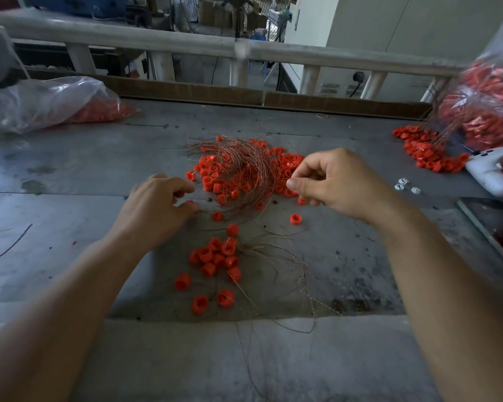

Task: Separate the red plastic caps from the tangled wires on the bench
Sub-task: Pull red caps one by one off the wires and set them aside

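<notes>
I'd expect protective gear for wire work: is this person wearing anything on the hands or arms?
No. The left hand and right hand are bare, without gloves, rings or a watch. The left forearm and right forearm are uncovered; no sleeve shows.

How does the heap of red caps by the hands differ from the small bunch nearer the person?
The far heap holds many more caps than the near bunch. A dense wire tangle covers the far heap; only a few strands trail beside the near bunch. The left hand and right hand reach the far heap, not the near bunch. Same red caps in both.
</notes>
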`<action>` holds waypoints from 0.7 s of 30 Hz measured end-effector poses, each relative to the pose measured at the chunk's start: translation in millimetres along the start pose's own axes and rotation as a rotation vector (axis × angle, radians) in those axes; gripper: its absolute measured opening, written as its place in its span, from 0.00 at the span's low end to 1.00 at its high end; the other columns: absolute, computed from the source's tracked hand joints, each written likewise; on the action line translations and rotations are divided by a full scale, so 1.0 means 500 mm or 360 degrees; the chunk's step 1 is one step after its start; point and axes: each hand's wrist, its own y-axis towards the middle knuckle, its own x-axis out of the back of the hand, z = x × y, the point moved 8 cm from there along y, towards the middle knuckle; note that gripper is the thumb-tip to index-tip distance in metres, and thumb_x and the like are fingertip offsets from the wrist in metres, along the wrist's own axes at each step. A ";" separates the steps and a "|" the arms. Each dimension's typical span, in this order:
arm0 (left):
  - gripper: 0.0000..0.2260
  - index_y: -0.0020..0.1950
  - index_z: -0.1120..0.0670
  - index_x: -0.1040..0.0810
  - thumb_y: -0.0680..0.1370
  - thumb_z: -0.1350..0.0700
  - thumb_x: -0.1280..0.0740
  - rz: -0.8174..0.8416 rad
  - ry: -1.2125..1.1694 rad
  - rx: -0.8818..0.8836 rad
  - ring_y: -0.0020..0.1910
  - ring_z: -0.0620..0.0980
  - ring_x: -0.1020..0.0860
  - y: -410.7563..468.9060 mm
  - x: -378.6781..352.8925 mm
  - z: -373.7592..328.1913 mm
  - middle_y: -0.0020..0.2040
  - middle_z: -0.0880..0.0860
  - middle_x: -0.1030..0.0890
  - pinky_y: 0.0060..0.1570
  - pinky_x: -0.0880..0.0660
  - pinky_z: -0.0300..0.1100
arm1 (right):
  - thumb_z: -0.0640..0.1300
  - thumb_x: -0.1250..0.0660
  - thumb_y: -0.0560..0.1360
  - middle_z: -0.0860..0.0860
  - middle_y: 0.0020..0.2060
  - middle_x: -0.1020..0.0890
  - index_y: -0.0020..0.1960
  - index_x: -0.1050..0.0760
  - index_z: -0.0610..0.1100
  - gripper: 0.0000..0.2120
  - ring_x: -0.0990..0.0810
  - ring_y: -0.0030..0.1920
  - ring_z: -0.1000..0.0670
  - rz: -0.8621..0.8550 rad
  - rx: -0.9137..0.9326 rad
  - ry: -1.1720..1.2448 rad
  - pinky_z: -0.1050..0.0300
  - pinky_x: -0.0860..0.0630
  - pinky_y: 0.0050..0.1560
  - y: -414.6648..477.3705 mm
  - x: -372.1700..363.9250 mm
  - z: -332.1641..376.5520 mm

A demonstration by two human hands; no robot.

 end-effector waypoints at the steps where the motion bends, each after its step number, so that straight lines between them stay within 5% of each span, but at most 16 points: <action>1: 0.12 0.55 0.54 0.20 0.72 0.56 0.29 0.0012 0.0035 -0.0001 0.43 0.48 0.28 0.002 -0.004 0.000 0.44 0.49 0.27 0.46 0.35 0.40 | 0.45 0.31 0.72 0.54 0.28 0.21 0.37 0.24 0.47 0.06 0.24 0.26 0.61 -0.0052 -0.0007 0.0013 0.73 0.31 0.26 0.001 0.005 -0.002; 7: 0.07 0.49 0.55 0.18 0.73 0.57 0.30 0.0005 0.0039 -0.0012 0.44 0.50 0.25 0.002 0.000 0.000 0.45 0.53 0.20 0.45 0.34 0.39 | 0.45 0.31 0.73 0.56 0.27 0.22 0.35 0.25 0.49 0.08 0.25 0.24 0.62 -0.0302 -0.0080 -0.0037 0.73 0.32 0.26 0.011 0.024 -0.028; 13: 0.03 0.46 0.51 0.20 0.74 0.58 0.31 -0.0187 -0.0337 -0.0028 0.33 0.34 0.25 -0.023 0.046 -0.034 0.36 0.38 0.25 0.32 0.36 0.18 | 0.43 0.32 0.73 0.59 0.30 0.25 0.40 0.22 0.47 0.04 0.28 0.31 0.61 -0.0400 -0.0149 -0.0251 0.73 0.35 0.30 0.026 0.012 -0.066; 16: 0.04 0.45 0.50 0.20 0.73 0.59 0.31 -0.0166 -0.0391 -0.0149 0.36 0.23 0.28 -0.039 0.049 -0.067 0.36 0.35 0.26 0.34 0.37 0.16 | 0.40 0.33 0.74 0.54 0.42 0.21 0.50 0.20 0.46 0.06 0.25 0.41 0.57 -0.0296 -0.0111 -0.0286 0.70 0.35 0.41 0.035 -0.019 -0.067; 21: 0.05 0.47 0.55 0.18 0.72 0.61 0.29 -0.0094 -0.0344 -0.0299 0.36 0.21 0.30 -0.049 0.038 -0.095 0.34 0.34 0.27 0.37 0.38 0.15 | 0.41 0.36 0.75 0.49 0.62 0.26 0.65 0.28 0.50 0.18 0.29 0.62 0.50 -0.0095 0.0005 -0.0375 0.66 0.39 0.57 0.043 -0.073 -0.053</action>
